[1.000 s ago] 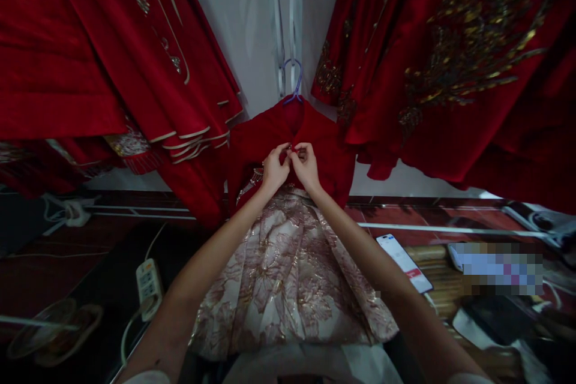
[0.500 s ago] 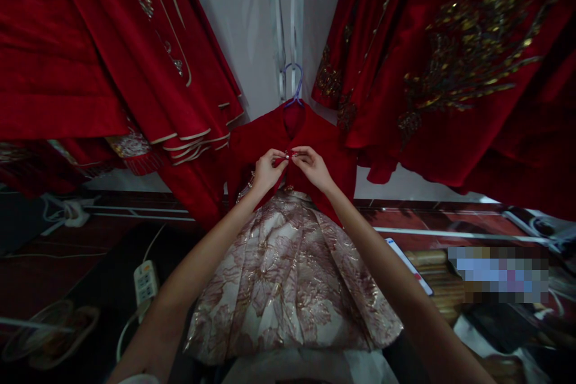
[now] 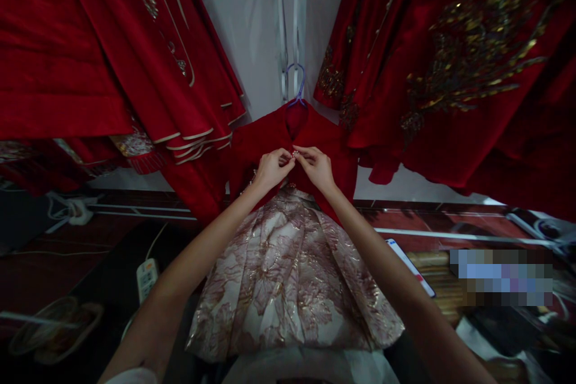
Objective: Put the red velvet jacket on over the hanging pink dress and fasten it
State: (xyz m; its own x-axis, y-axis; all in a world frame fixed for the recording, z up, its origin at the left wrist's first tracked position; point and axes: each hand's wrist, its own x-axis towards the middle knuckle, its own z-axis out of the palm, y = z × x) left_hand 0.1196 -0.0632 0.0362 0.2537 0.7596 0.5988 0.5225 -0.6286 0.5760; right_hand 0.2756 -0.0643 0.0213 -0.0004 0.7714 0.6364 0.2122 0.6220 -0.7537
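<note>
A red jacket (image 3: 321, 132) hangs in front of me on a purple hanger (image 3: 300, 81). Below its hem spreads a pale pink-and-cream brocade skirt (image 3: 292, 282) with shiny thread. At the jacket's front opening, my left hand (image 3: 273, 169) pinches one side of a small beaded fastening (image 3: 295, 155). My right hand (image 3: 318, 169) pinches the other side, its fingertips meeting those of the left. The fingers cover most of the fastening, so I cannot see whether its halves are joined.
Red garments (image 3: 103, 60) hang on the left; a red garment with gold sequins (image 3: 477, 66) hangs on the right. A phone (image 3: 410, 267) lies on a slatted wooden surface (image 3: 434, 273). At lower left are a power strip (image 3: 147, 279) and a clear plastic container (image 3: 54, 336).
My left hand has moved right and my fingertips have come together, closing the small gap at the beaded fastening. The whole view has shifted slightly.
</note>
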